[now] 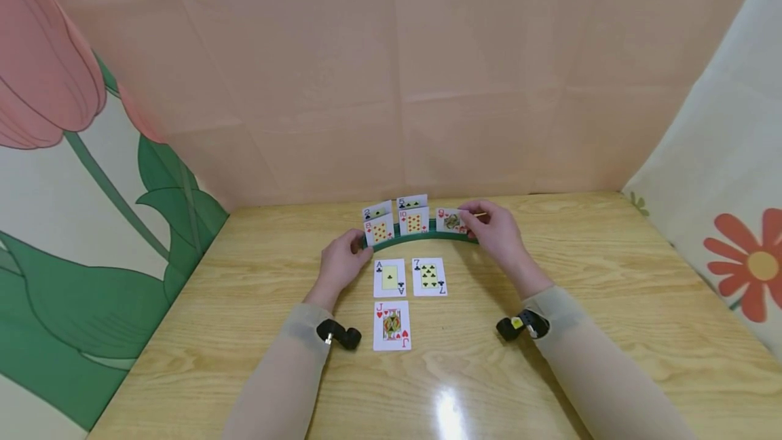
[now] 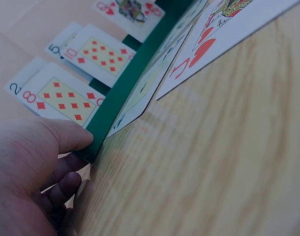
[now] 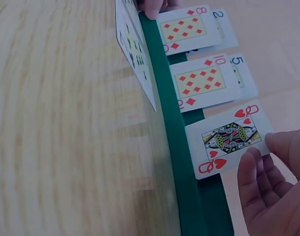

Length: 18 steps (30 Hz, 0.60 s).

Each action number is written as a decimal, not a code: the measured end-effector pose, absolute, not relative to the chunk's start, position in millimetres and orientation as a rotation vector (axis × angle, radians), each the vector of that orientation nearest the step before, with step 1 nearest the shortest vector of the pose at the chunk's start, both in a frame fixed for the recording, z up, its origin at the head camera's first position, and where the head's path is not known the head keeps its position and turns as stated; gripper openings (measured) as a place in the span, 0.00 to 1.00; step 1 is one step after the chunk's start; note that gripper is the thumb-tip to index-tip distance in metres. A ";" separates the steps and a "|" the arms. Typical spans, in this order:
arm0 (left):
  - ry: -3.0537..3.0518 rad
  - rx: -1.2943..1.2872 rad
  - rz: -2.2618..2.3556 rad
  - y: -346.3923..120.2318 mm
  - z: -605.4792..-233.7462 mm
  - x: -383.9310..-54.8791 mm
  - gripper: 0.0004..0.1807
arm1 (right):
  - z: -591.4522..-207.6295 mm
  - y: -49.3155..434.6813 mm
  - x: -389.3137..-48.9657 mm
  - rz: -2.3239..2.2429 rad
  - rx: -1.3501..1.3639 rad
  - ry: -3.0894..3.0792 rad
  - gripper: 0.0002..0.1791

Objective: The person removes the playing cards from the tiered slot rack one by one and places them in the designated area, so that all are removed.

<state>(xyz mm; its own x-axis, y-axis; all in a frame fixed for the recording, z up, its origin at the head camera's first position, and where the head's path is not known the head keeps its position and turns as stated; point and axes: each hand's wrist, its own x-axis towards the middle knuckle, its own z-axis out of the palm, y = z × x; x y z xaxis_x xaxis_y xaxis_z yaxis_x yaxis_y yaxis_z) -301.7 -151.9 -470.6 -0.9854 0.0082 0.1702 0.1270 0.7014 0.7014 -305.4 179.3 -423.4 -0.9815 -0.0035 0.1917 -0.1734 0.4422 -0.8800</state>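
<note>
A curved green card holder [image 1: 403, 241] stands on the table with playing cards upright in it. My left hand [image 1: 342, 260] grips its left end, thumb [image 2: 76, 136] on the front and fingers curled behind. Between thumb and fingers, my right hand [image 1: 497, 233] pinches the outer edge of the queen of hearts [image 3: 231, 140], whose lower edge is at the holder's slot. The eight of diamonds [image 2: 66, 101] leans in front of a two of clubs [image 1: 377, 210]. In the middle, the ten of diamonds [image 3: 201, 82] stands before a five of clubs [image 1: 412, 202].
Face up before the holder lie the ace of clubs [image 1: 389, 278] and the seven of clubs [image 1: 430, 277]. Nearer me is the jack of hearts [image 1: 392, 326]. A pinkish cloth [image 1: 397, 87] hangs behind the wooden table [image 1: 586, 250], with flowered sheets at both sides.
</note>
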 end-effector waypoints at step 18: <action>-2.757 -0.101 -1.167 -153.0 -472.4 -303.9 0.18 | -398.9 171.3 -294.0 1.558 0.218 -2.501 0.16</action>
<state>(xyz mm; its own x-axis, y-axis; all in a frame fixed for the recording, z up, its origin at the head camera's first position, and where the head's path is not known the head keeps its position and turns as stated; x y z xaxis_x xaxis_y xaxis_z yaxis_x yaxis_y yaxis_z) -303.9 -153.0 -472.4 -0.9871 0.0050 0.1601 0.1185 0.6956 0.7086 -294.0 171.3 -398.9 -0.9718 -0.0261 0.2342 -0.2217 0.4379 -0.8712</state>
